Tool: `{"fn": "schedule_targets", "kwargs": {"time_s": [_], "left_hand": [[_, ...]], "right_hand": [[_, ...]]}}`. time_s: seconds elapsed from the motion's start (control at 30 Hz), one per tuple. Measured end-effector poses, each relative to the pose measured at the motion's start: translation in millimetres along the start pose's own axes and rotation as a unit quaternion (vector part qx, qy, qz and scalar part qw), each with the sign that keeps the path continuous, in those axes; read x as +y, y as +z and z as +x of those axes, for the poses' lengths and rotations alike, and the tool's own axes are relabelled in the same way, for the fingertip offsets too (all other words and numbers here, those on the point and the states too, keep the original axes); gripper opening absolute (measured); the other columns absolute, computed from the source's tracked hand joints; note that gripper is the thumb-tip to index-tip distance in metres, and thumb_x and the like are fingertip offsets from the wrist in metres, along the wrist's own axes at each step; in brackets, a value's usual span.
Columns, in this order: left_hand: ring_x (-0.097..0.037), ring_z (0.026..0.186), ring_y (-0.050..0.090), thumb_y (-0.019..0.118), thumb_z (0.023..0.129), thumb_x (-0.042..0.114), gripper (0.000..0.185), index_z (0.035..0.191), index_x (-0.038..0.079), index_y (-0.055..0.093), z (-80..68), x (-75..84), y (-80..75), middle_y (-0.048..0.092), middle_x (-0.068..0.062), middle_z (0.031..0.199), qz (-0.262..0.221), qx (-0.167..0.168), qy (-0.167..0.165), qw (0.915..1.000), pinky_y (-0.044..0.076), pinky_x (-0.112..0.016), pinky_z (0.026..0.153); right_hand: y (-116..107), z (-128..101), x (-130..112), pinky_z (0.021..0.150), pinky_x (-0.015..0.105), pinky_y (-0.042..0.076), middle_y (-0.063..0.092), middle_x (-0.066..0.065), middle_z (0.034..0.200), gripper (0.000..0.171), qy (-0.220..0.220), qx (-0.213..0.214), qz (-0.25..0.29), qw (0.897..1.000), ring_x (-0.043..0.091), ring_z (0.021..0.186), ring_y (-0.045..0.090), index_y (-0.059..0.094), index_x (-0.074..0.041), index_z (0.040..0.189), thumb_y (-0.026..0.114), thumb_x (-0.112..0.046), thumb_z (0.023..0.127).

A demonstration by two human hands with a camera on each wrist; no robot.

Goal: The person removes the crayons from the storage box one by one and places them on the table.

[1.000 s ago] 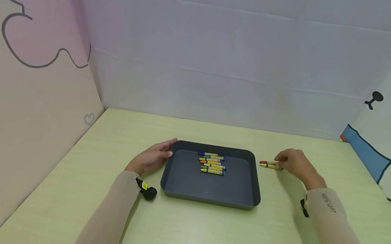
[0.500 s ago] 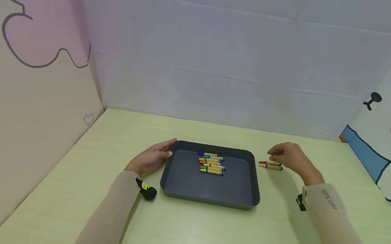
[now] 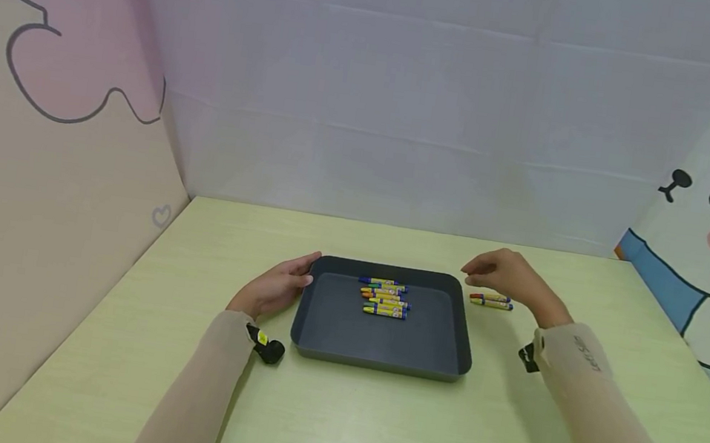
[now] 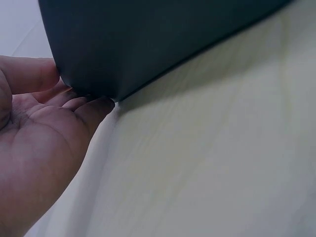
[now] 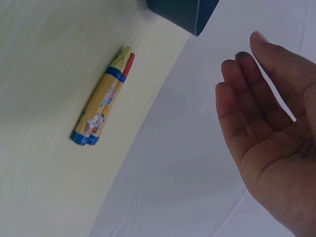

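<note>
A dark grey tray (image 3: pixel 382 345) lies on the table, with several yellow-wrapped crayons (image 3: pixel 387 303) stacked in a loose column inside it. My left hand (image 3: pixel 272 287) holds the tray's far left corner; in the left wrist view its thumb (image 4: pixel 34 74) is against the tray wall while the other fingers reach underneath. Over the table beyond the tray's right end, my right hand (image 3: pixel 509 278) hovers with nothing in its fingers. Below it two crayons, a red one (image 3: pixel 481 296) and a yellow one (image 3: pixel 491 304), lie side by side. The right wrist view shows the palm (image 5: pixel 281 163) bare.
The pale wooden table (image 3: pixel 361 432) ends at a white cloth backdrop (image 3: pixel 370 104). Printed cartoon panels stand on both sides, a pink figure (image 3: pixel 94 52) at left and a white one (image 3: pixel 694 251) at right. A black strap device (image 3: pixel 267 347) sits at the left wrist.
My right hand has lifted off the two crayons and moved left and away, toward the tray's far right corner. Those crayons stay on the table. The left hand and tray keep still.
</note>
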State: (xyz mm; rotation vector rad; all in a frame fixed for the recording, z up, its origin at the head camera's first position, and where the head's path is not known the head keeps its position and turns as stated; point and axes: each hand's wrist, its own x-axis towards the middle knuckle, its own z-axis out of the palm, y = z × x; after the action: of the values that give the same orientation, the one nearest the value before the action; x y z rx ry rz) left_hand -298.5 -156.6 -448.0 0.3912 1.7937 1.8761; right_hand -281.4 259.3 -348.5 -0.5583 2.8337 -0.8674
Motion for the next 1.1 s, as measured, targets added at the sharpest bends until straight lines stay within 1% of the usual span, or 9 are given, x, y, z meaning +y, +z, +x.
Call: {"fn": "schedule_targets", "kwargs": {"time_s": [0.2,0.33,0.47,0.7,0.93,1.1], "left_hand": [[-0.025,0.149,-0.013,0.033,0.101,-0.003,0.063,0.156,0.008,0.003,-0.3,0.3,-0.1,-0.012,-0.008,0.162,-0.002,-0.002,0.0,1.0,0.001,-0.044,0.121],[-0.025,0.148,-0.014,0.033,0.101,-0.004,0.064,0.156,0.008,0.002,-1.7,2.7,1.0,-0.013,-0.008,0.162,0.0,-0.005,-0.001,1.0,0.0,-0.044,0.121],[-0.026,0.148,-0.015,0.032,0.101,-0.004,0.063,0.156,0.008,0.002,-1.4,3.1,1.3,-0.014,-0.008,0.162,0.0,-0.006,-0.002,1.0,-0.001,-0.045,0.121],[-0.025,0.149,-0.012,0.033,0.101,-0.003,0.063,0.156,0.008,0.003,-0.3,1.0,0.8,-0.011,-0.007,0.162,0.001,-0.001,-0.004,1.0,0.001,-0.044,0.121],[-0.026,0.148,-0.015,0.032,0.101,-0.004,0.063,0.156,0.007,0.002,-0.5,1.0,0.3,-0.013,-0.008,0.162,0.0,-0.006,0.0,1.0,-0.001,-0.045,0.121],[-0.025,0.148,-0.014,0.032,0.101,-0.004,0.063,0.156,0.008,0.002,-0.6,1.5,0.6,-0.013,-0.008,0.162,-0.001,-0.007,0.0,1.0,-0.001,-0.044,0.121]], "right_hand": [[3,9,-15,0.084,0.045,0.054,0.071,0.013,0.109,0.027,-0.001,-0.036,0.015,0.999,0.026,0.097,0.066,0.07,-0.002,0.113,0.067,-0.017,0.091],[6,16,-23,0.085,0.044,0.054,0.071,0.012,0.107,0.028,-0.01,-0.061,0.02,0.998,0.024,0.096,0.067,0.069,-0.001,0.114,0.066,-0.018,0.091],[9,21,-29,0.086,0.043,0.054,0.072,0.012,0.107,0.027,-0.024,-0.074,0.027,0.997,0.023,0.096,0.068,0.07,-0.002,0.112,0.067,-0.017,0.09],[17,30,-39,0.087,0.041,0.054,0.072,0.01,0.108,0.028,-0.03,-0.093,0.028,0.995,0.022,0.098,0.068,0.07,-0.003,0.112,0.068,-0.018,0.089],[27,38,-44,0.086,0.039,0.055,0.071,0.011,0.109,0.026,-0.042,-0.126,0.048,0.99,0.022,0.099,0.068,0.071,-0.002,0.111,0.069,-0.014,0.088],[32,42,-47,0.086,0.039,0.055,0.07,0.013,0.111,0.025,-0.05,-0.139,0.059,0.987,0.022,0.099,0.067,0.071,-0.002,0.11,0.069,-0.012,0.088]]}}
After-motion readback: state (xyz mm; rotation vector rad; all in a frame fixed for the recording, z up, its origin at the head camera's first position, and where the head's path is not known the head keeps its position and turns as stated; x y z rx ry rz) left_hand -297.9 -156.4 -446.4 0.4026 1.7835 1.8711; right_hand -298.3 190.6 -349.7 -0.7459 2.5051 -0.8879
